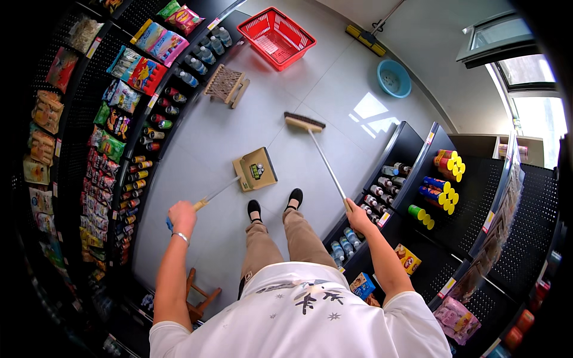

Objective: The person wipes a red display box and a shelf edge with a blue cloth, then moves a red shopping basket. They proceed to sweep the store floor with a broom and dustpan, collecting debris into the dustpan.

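My left hand (182,216) is closed around the handle of a tan dustpan (256,170), near the handle's upper end. The dustpan rests on the tiled floor just ahead of my shoes, and its front bears printing. In my right hand (359,216) is the pale handle of a push broom (305,122). Its wooden head with dark bristles lies on the floor, farther ahead and right of the dustpan. A bit of blue material (169,223) shows beside my left hand.
Stocked shelves (147,107) line the left; drink shelves (416,143) stand close by my right arm. A folding stool (227,85), red shopping basket (277,40) and blue basin (394,78) stand on the floor ahead. A yellow mop head (365,40) rests by the wall. Behind my left arm stands a wooden stool (201,297).
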Available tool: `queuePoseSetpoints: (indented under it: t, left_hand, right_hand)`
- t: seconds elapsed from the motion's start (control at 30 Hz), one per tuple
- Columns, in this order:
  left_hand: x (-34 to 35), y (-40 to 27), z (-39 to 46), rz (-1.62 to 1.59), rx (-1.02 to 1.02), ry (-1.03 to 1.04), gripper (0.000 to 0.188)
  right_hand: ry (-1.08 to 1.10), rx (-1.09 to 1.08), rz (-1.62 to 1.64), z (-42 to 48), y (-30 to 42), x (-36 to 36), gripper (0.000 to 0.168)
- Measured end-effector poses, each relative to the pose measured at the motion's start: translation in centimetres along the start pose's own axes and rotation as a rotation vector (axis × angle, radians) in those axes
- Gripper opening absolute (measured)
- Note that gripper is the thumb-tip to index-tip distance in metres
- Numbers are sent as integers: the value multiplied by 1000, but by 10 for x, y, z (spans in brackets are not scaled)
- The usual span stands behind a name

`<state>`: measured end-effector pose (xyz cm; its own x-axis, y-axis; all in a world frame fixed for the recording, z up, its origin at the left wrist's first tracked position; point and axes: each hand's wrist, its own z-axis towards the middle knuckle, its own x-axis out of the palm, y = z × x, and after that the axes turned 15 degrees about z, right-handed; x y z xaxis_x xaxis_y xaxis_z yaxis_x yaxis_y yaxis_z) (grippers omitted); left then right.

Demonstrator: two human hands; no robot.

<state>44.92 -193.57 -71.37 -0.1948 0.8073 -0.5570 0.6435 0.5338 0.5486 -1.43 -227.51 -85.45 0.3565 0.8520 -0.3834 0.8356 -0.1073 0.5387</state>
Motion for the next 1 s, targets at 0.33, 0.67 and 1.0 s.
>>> queuePoseSetpoints:
  t: [0.33, 0.67, 1.0]
  left_hand:
    - [16, 2, 7, -68, -28, -57, 17]
    - [6, -1, 2, -65, -55, -7, 15]
    - [11, -2, 3, -106, -79, 24, 15]
  right_hand:
    - [-60, -257, -29, -37, 106, -5, 49]
    - [102, 27, -107, 79, 190, 68, 44]
    - [100, -60, -453, -86, 23, 22, 49]
